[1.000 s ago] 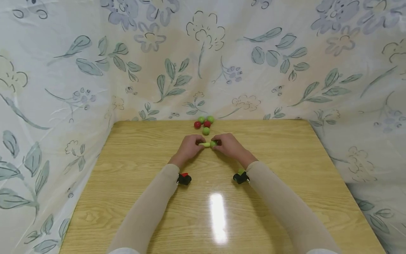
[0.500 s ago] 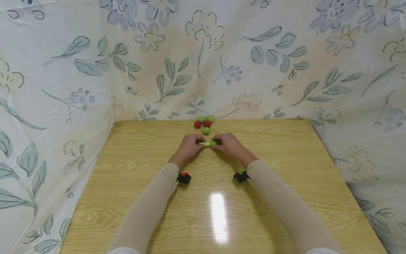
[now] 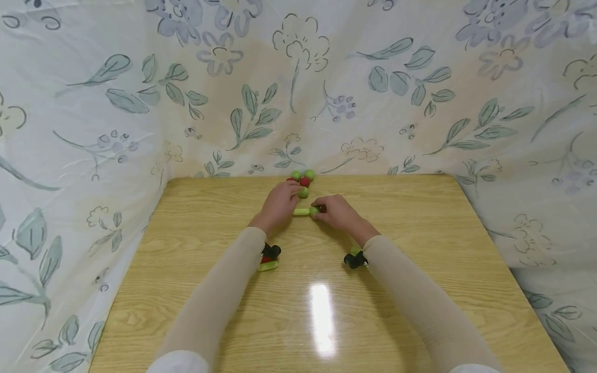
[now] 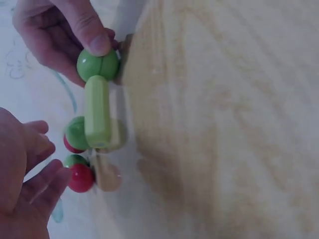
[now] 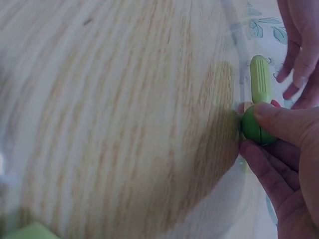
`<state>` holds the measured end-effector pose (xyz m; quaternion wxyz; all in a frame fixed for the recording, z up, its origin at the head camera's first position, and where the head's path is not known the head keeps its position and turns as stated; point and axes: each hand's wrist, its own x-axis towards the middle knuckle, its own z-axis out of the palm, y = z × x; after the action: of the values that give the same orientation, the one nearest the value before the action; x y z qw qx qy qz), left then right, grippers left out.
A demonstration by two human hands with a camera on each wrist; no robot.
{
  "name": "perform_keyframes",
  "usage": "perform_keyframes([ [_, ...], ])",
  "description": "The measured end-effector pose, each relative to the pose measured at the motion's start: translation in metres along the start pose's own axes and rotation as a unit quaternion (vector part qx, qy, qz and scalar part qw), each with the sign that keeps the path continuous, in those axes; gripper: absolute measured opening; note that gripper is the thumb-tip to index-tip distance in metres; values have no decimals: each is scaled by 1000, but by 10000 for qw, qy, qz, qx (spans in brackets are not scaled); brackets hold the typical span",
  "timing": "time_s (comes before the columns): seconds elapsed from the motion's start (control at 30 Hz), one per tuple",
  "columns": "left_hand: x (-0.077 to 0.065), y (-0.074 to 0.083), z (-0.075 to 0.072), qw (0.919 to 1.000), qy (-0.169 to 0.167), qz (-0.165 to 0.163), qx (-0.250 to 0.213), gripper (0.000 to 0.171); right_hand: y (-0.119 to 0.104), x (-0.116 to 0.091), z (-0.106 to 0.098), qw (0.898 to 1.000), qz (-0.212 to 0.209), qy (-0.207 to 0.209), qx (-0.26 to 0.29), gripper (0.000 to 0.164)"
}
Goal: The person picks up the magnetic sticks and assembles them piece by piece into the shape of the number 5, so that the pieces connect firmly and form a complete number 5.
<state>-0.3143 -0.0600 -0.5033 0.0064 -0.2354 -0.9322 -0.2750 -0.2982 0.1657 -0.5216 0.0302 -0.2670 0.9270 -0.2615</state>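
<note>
My right hand [image 3: 339,213] pinches a green ball [image 5: 256,127] between thumb and fingers. A light green ribbed rod [image 4: 97,112] extends from this ball, seemingly joined to it, and points left in the head view. My left hand [image 3: 280,203] is off the rod, its fingertips beside another green ball [image 3: 303,192] at the near end of a small cluster; whether they touch it is unclear. In the left wrist view, the left fingers [image 4: 50,186] are parted and lie close to a red ball [image 4: 81,178]. A dark red patch shows by the right fingers in the head view.
At the table's back edge are red [image 3: 304,182] and green balls [image 3: 309,174]. A light green bar [image 3: 268,266] and something red lie under the left wrist. A yellow-green piece [image 3: 355,250] shows by the right wrist camera. Flowered cloth [image 3: 298,103] surrounds the wooden table [image 3: 210,217].
My left hand has let go of the rod's left end and moved up towards the balls, partly hiding a red one. The right hand keeps its hold in the same place.
</note>
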Motion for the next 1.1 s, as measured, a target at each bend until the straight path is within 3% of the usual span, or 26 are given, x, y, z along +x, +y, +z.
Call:
perform_keyframes([
  [0.17,13,5,-2,9973,-339,53,653,45,-2,0,2,9998,-26,-2,191,33],
  [0.37,16,7,-1,9907,-843,-40,1066,49,-3,1,5,9997,40,-39,252,33],
  [0.77,12,-4,0,9932,-847,-63,790,54,-4,-1,0,9996,228,-34,188,33],
  [1.1,5,-10,-3,9953,-726,-276,582,45,-4,-2,-1,9997,184,-8,140,33],
])
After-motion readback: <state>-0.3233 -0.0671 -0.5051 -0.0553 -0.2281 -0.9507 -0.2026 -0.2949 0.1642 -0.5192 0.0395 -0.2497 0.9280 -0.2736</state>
